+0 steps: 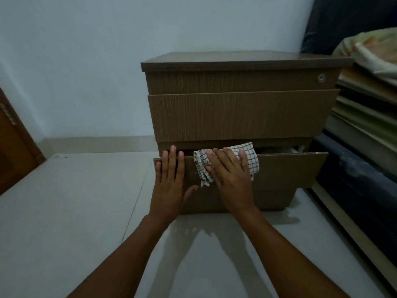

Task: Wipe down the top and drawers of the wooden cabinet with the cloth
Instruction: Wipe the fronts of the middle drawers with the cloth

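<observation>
Checked cloth (pixel 249 161) lies under the right hand (pixel 231 179), fingers spread flat on the pulled-out drawer (pixel 290 171); left hand (pixel 171 179) (fingers straight, close together) braces beside. Press evenly, sweeping along the grain.

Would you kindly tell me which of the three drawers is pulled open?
The bottom drawer: its front stands forward with a gap behind; the middle drawer and top drawer show none.

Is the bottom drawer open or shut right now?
Open. The bottom drawer front stands forward of the cabinet, with a dark gap behind its top edge.
</observation>
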